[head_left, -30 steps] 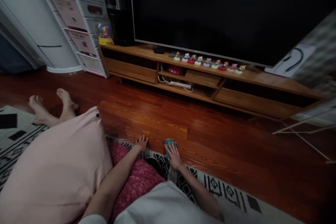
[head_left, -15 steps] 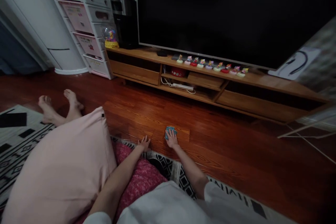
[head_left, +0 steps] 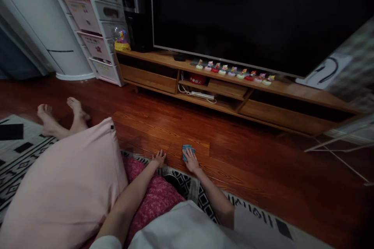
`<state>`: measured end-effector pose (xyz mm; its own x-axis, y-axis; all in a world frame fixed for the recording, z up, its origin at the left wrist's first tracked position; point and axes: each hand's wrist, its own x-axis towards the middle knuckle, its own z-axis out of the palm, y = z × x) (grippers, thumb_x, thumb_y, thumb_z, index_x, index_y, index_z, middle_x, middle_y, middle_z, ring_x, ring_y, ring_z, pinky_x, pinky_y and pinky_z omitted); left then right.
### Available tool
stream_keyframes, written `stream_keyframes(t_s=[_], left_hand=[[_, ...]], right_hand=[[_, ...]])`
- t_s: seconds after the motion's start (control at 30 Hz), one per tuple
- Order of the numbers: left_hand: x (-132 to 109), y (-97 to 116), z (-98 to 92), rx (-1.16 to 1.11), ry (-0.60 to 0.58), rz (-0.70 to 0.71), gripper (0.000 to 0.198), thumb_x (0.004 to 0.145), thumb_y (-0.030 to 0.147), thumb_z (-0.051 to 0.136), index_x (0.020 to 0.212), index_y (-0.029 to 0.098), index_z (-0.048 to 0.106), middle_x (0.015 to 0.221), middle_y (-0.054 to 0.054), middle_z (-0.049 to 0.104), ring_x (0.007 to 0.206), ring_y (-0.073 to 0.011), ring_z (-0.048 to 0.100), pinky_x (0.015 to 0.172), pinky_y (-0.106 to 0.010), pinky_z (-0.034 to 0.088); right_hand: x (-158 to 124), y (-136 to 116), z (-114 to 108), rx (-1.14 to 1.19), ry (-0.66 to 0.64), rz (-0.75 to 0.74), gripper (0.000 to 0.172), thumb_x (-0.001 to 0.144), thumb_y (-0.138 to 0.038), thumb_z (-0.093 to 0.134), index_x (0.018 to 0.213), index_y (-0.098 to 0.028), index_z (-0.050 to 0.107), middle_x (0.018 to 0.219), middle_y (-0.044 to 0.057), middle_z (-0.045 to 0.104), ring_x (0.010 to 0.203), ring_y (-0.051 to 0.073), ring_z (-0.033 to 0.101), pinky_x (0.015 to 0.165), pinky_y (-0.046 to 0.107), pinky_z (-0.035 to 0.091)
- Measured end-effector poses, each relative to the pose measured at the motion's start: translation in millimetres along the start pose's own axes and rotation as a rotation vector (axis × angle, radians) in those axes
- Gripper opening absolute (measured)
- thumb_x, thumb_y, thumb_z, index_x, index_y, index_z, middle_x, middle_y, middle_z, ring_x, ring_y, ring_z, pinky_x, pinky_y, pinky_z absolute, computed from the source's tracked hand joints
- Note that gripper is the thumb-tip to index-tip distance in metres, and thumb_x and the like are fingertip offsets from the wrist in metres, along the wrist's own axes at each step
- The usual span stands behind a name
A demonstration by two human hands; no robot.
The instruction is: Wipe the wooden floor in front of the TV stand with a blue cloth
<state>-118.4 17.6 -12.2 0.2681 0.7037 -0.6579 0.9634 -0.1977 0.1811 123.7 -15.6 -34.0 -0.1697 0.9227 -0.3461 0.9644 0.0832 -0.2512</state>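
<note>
Small blue cloth [head_left: 186,149], folded, on the red-brown wooden floor [head_left: 263,163] just beyond the edge of a patterned rug [head_left: 257,214]. The right hand [head_left: 192,160] lies flat on the cloth with fingers extended, pressing rather than gripping, and covers its near half. The left hand [head_left: 159,158] rests close beside it, palm down and unclenched, at the rug's border and holding nothing. A large pink cushion [head_left: 64,186] hides the left side of the rug. Another person's bare feet [head_left: 58,114] show beyond it, the legs concealed. Far side: low wooden media console [head_left: 277,89] carrying small figurines [head_left: 233,71], too small to identify, below a dark television [head_left: 248,11] cut off at the top.
</note>
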Motion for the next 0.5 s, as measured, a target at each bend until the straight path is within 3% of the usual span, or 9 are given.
stream_keyframes(t_s=[0.1,0.2,0.33,0.5], left_hand=[[-2,0,-2.2,0.008,-0.001,-0.001,0.092,0.082,0.053,0.057,0.161,0.025,0.017,0.167,-0.016,-0.005,0.154,-0.035,0.004,0.119,-0.063,0.016],[-2,1,-2.4,0.002,0.001,0.0,0.092,0.082,0.053,0.057,0.161,0.026,0.017,0.167,-0.016,-0.004,0.154,-0.0355,0.006,0.118,-0.064,0.017],[2,1,0.5,-0.025,-0.004,-0.004,0.096,0.081,0.06,0.059,0.16,0.027,0.017,0.168,-0.015,-0.004,0.154,-0.0371,0.003,0.118,-0.065,0.015],[8,1,5.9,-0.048,-0.011,-0.017,0.096,0.082,0.057,0.06,0.161,0.025,0.016,0.168,-0.015,-0.006,0.154,-0.036,0.0,0.119,-0.064,0.012]], right_hand=[[28,-3,-27,0.003,0.011,0.08,0.078,0.09,-0.018,0.046,0.161,-0.03,0.015,0.169,0.001,0.005,0.155,0.021,0.003,0.124,0.044,0.011],[31,-6,-31,-0.004,0.008,0.08,0.076,0.091,-0.02,0.044,0.161,-0.027,0.016,0.169,0.003,0.005,0.155,0.023,0.004,0.124,0.045,0.012],[-5,-8,2,-0.027,-0.023,-0.012,0.077,0.089,-0.02,0.047,0.16,-0.032,0.019,0.169,-0.003,0.006,0.155,0.019,0.003,0.124,0.04,0.012],[-54,-5,54,-0.034,-0.003,-0.123,0.091,0.083,-0.016,0.051,0.16,-0.038,0.01,0.169,-0.008,-0.001,0.155,0.018,-0.003,0.125,0.042,0.009]])
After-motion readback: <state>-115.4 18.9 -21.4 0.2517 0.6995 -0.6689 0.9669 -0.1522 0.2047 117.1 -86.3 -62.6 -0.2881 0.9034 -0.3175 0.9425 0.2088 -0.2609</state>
